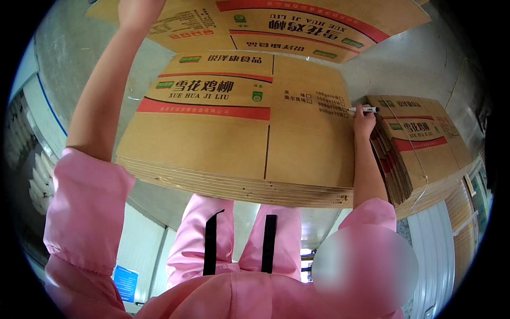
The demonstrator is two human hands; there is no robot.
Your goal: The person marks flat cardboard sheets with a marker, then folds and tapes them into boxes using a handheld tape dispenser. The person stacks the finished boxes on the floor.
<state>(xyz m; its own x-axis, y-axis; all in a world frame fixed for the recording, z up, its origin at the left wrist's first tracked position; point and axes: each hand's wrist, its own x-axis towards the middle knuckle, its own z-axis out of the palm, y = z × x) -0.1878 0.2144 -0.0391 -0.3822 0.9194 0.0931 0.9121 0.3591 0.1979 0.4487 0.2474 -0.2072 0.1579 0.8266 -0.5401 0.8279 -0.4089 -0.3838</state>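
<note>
A marker pen (364, 110) with a white and black barrel is gripped in my right hand (364, 123). Its tip points left, close to the small printed boxes at the right side of the top carton; I cannot tell whether it touches. That flattened brown carton (311, 146), printed with red bands, tops a thick stack in front of me. My left arm reaches far forward, and my left hand (139, 9) is cut off by the upper edge, its fingers out of sight. It is beside another flat carton (183, 42), whose print faces the other way, beyond the stack.
To the right lies a bundle of flattened cartons (451, 146) tied with string. Under the cartons is a grey surface (69, 69). White, elongated items (41, 181) lie at the far left. More brown cardboard (461, 212) stands at the lower right.
</note>
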